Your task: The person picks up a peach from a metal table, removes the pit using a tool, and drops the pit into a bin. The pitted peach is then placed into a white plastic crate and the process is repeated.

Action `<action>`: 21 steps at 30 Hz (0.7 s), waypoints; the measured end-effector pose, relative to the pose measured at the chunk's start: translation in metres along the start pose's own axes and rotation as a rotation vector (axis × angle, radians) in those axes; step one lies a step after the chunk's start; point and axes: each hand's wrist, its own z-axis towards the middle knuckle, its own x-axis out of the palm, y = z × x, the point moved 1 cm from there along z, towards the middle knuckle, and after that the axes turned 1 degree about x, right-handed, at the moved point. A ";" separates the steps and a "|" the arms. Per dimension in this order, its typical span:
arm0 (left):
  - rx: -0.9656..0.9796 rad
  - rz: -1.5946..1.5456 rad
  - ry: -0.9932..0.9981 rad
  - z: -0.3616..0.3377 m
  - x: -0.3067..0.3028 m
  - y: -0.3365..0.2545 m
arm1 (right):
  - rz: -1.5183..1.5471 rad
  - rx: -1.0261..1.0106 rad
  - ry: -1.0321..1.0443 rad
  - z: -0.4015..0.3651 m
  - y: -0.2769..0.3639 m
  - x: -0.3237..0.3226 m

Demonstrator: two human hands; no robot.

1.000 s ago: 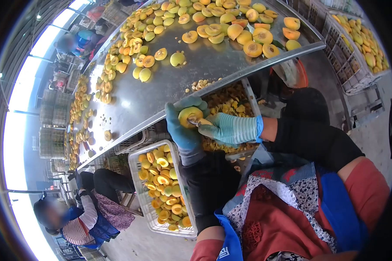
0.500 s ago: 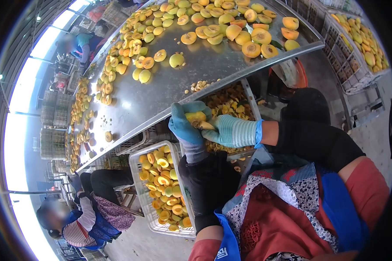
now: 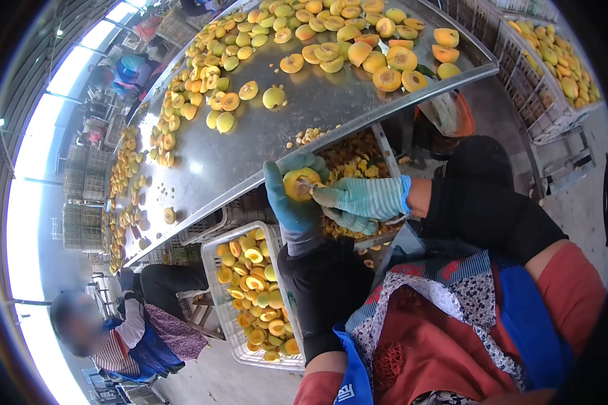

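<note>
A yellow halved fruit (image 3: 294,183) is in my left hand (image 3: 292,202), which wears a blue-green glove and cups it from below and behind, by the metal table's edge. My right hand (image 3: 350,201), in a striped, light green glove, is closed on a small tool (image 3: 309,186) whose tip meets the fruit's cut face; its handle is hidden in the fingers. Under both hands lies a crate of fruit scraps (image 3: 366,156). Below and left of my left hand stands a white crate (image 3: 292,344) of halved fruit (image 3: 255,290).
Many fruit halves (image 3: 230,101) and some pits (image 3: 307,136) lie on the metal table (image 3: 203,162). A full fruit crate (image 3: 540,101) stands at the right, near an orange bucket (image 3: 465,115). A co-worker (image 3: 125,337) sits at the lower left; another person (image 3: 130,71) is farther back.
The fruit in my left hand now shows its cut face, and the left fingers have opened somewhat around it. My right hand has turned slightly. The seated co-worker's head has moved.
</note>
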 end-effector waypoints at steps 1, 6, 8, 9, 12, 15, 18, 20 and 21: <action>-0.034 -0.039 -0.028 -0.001 -0.004 0.001 | -0.069 -0.031 -0.003 0.000 0.000 0.001; 0.043 0.291 0.013 -0.006 -0.012 0.000 | -0.685 -0.515 -0.377 0.015 -0.016 0.012; 0.071 0.275 0.016 -0.007 -0.010 0.000 | -0.430 -0.348 -0.247 0.005 -0.012 0.016; 0.087 0.239 0.020 -0.007 -0.009 0.002 | -0.268 -0.155 -0.158 -0.009 0.001 0.020; 0.057 0.325 0.025 -0.002 -0.011 0.003 | -0.390 -0.338 -0.247 0.013 -0.018 0.011; 0.038 0.419 0.017 -0.002 -0.011 0.005 | -0.551 -0.590 -0.339 0.033 -0.037 0.001; 0.094 0.422 0.014 -0.001 -0.014 0.007 | -0.177 -0.219 -0.157 0.008 -0.021 0.011; 0.115 0.371 -0.023 -0.001 -0.013 0.008 | -0.042 -0.066 -0.109 -0.004 -0.008 0.019; 0.112 0.330 -0.059 -0.003 -0.011 0.009 | -0.098 -0.118 -0.153 -0.004 -0.006 0.020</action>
